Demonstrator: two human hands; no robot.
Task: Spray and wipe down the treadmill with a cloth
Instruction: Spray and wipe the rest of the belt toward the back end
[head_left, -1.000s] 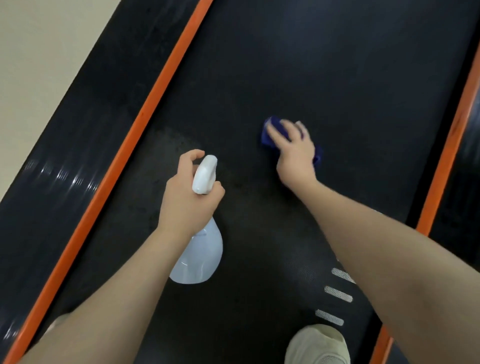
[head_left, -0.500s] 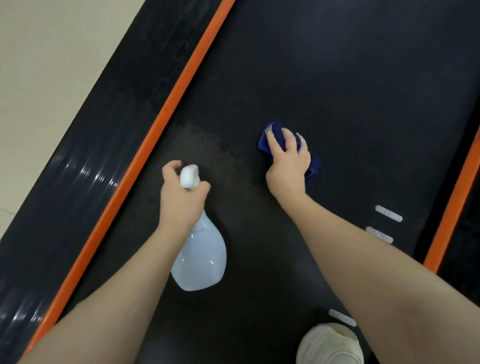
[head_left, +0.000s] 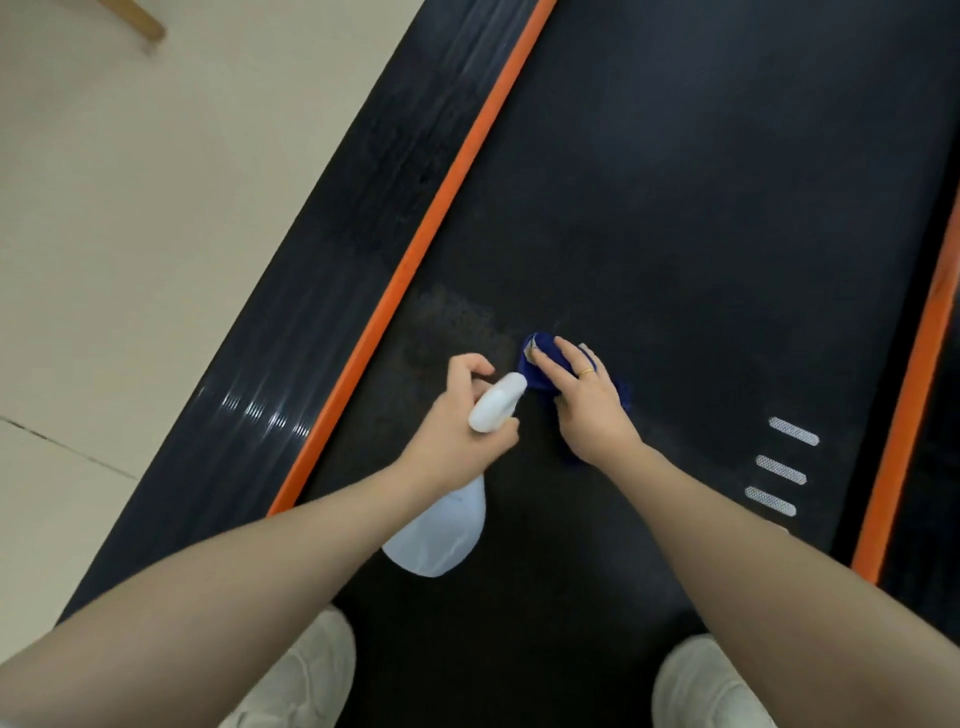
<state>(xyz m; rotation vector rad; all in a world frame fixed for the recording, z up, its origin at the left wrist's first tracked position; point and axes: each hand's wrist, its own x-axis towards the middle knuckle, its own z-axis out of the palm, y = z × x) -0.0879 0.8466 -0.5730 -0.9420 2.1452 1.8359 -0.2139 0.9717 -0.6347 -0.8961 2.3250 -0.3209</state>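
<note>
Left hand (head_left: 457, 436): centre of the frame, wrapped round the neck of the spray bottle (head_left: 441, 530) — fingers (head_left: 470, 366) curled over the trigger side, clamped on the bottle.
Spray bottle: pale, translucent body hanging below the left wrist; its white head (head_left: 497, 410) points up and to the right, toward the cloth.
Right hand (head_left: 584, 405): just right of the spray head, palm down on the cloth (head_left: 540, 369); fingers fairly straight and close together, pressing it flat against the belt. A gold ring (head_left: 587, 372) shows on one finger.
Cloth: dark blue, bunched under the right hand, its edges showing past the fingertips and at the hand's right side — lying on the belt, mid-frame.
Treadmill belt (head_left: 701, 234): black, running diagonally across the frame; a dull speckled patch (head_left: 457, 322) lies just upper left of the cloth.
Side rails: orange strips, one (head_left: 415, 260) along the belt's left edge and one (head_left: 904, 415) at the right edge.
Belt markings (head_left: 782, 470): three short white bars, right of the right forearm.
Shoes: two pale ones at the bottom edge, left (head_left: 301, 675) and right (head_left: 706, 686).
Floor (head_left: 130, 234): beige, upper left.
</note>
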